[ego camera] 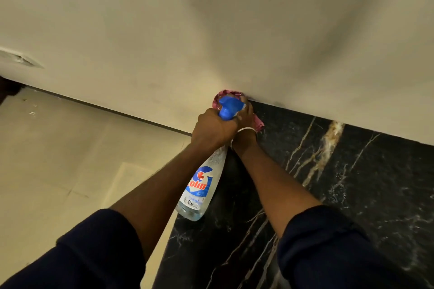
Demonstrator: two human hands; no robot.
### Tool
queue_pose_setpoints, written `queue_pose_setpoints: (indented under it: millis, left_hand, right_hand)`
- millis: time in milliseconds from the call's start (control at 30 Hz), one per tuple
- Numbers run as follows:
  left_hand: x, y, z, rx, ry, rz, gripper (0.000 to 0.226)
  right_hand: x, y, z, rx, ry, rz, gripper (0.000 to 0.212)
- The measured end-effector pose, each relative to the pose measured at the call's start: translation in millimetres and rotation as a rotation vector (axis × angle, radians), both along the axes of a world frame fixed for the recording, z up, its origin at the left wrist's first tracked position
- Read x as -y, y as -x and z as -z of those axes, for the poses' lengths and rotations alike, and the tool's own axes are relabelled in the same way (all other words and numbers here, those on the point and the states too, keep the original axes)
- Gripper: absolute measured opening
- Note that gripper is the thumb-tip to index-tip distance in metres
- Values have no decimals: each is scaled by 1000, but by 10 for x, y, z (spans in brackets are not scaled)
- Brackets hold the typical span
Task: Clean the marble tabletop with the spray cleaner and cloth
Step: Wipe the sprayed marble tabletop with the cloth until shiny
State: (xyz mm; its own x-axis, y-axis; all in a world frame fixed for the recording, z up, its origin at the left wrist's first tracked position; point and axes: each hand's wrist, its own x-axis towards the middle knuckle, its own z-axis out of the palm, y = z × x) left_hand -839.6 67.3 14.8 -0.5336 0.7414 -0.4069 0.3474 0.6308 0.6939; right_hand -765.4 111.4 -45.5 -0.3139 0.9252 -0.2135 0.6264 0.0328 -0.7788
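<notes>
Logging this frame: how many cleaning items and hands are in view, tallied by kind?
Hands: 2 (left hand, right hand)
Spray bottle: 1, blue-headed, gripped by the left hand
Cloth: 1, pink, at the right hand, against the wall
Total: 4

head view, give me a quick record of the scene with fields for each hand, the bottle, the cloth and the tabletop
left hand: holds the spray bottle by its neck
spray bottle: clear with a blue label, tilted, base toward the person, blue nozzle toward the wall
right hand: on the cloth, fingers mostly hidden behind the nozzle
cloth: pink, bunched at the tabletop's far corner against the wall
tabletop: black marble with pale veins
</notes>
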Motion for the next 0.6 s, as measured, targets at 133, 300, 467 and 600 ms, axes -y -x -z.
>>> queue_pose_setpoints:
  millis: [133,300,467,600]
  left_hand:
    - [283,71,-29,25,10,-29,24]
    - [772,84,-33,18,25,-84,26]
    - [1289,6,-40,13,70,-123,30]
    - [1695,-100,-40,18,98,-148,34]
  right_hand:
    - [-42,52,-204,358,-111,-380,72]
    - [475,62,46,554,-328,-535,55]
    - [1254,-71,127,559,-386,-580,61]
    - [1947,-250,142,491,-391,-640,77]
